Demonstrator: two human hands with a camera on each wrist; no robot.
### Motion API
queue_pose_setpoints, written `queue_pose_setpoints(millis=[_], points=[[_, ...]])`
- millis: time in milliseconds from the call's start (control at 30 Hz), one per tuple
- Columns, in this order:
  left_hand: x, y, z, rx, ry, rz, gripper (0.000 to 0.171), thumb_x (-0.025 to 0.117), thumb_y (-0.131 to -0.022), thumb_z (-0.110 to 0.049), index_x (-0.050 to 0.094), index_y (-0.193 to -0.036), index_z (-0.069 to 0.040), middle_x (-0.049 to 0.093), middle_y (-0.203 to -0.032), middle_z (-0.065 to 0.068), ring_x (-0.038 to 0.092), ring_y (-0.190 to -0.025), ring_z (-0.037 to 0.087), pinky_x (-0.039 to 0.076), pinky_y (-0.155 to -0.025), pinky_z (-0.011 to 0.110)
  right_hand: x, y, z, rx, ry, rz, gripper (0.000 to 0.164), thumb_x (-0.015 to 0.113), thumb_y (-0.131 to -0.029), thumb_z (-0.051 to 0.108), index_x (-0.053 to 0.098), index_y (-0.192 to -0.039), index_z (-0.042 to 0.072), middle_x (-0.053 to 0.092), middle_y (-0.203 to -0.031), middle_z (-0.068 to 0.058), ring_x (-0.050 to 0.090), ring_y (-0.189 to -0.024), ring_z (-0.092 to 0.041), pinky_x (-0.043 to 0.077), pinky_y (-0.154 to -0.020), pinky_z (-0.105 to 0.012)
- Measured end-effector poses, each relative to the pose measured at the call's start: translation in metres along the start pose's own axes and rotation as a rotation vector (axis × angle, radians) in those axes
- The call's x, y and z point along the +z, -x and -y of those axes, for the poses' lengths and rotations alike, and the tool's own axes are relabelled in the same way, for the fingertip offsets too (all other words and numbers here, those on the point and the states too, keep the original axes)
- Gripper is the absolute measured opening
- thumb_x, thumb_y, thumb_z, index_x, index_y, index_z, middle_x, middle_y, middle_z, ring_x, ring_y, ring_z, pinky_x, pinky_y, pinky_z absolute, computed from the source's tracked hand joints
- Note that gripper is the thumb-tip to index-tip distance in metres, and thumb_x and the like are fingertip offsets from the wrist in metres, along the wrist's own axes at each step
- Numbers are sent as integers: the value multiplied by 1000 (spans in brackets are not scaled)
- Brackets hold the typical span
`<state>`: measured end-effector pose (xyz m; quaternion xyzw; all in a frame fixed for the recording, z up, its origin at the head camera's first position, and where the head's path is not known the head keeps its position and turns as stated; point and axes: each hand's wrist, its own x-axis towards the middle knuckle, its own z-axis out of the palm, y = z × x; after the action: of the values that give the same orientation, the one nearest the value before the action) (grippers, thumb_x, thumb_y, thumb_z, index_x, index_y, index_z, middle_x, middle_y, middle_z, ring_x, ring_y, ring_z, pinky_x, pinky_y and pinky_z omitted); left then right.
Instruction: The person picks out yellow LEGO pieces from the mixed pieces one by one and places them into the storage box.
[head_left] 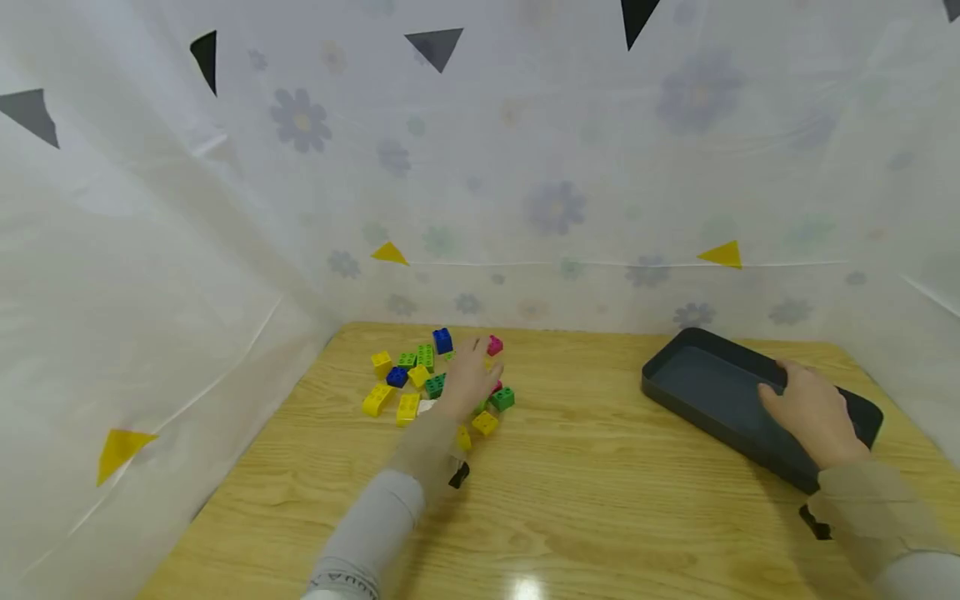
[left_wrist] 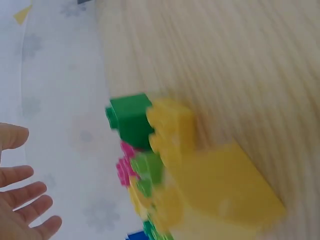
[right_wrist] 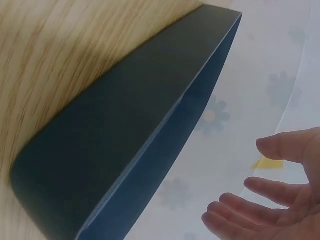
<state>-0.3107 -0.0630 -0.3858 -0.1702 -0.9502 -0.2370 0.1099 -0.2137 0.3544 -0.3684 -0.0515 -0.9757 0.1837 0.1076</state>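
My left hand (head_left: 467, 382) is over the right part of a spread of toy building blocks, its fingers spread and holding nothing. Close to it lie a dark green block (head_left: 502, 398), a yellow block (head_left: 485, 423) and a pink block (head_left: 495, 345); other blocks are hidden beneath the hand. In the left wrist view, a green block (left_wrist: 132, 120) stands beside a yellow block (left_wrist: 176, 127), apart from the fingers (left_wrist: 30, 192). Over a dark rectangular tray (head_left: 697, 379) at the right, my right hand (head_left: 810, 412) has loosely extended fingers (right_wrist: 250, 207) and grips nothing.
Blue blocks (head_left: 442, 340), light green blocks (head_left: 425, 357) and several yellow blocks (head_left: 378, 399) lie left of the left hand. The wooden table (head_left: 570, 467) ends at a white flowered curtain (head_left: 525, 208) behind and at the sides.
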Motion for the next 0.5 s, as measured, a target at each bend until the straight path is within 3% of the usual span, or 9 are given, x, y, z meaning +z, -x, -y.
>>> queue_pose_setpoints(millis=[133,233,333,500], points=[[9,-13,-19,6,71,66,44,51,-94,-26,44,-133,-5,44,-132,15,42,-122,28,40,-97,40,-5,3,-10,-17,4,-22,57,51,-88,15,32,-124,-25,44,-102,-45,48,-46,-25,38,-41,-37],[18,-22,-32,6,96,111,45,48,-95,-28,42,-134,-6,42,-135,13,40,-125,27,39,-99,38,-8,5,-19,-21,-10,-29,56,50,-88,13,31,-123,-27,53,-80,-35,42,-42,-21,34,-38,-33],[27,-30,-43,36,108,126,44,49,-95,-26,44,-133,-5,45,-133,12,42,-123,25,40,-98,36,-9,7,-27,-35,-21,-49,54,50,-86,10,33,-121,-28,52,-60,-23,38,-38,-20,31,-36,-32],[43,-41,-63,78,138,152,42,51,-94,-24,46,-131,-6,48,-130,9,45,-120,21,41,-97,31,-15,10,-41,33,33,-72,55,53,-83,7,33,-116,-31,50,-81,-40,49,-51,-36,41,-43,-40]])
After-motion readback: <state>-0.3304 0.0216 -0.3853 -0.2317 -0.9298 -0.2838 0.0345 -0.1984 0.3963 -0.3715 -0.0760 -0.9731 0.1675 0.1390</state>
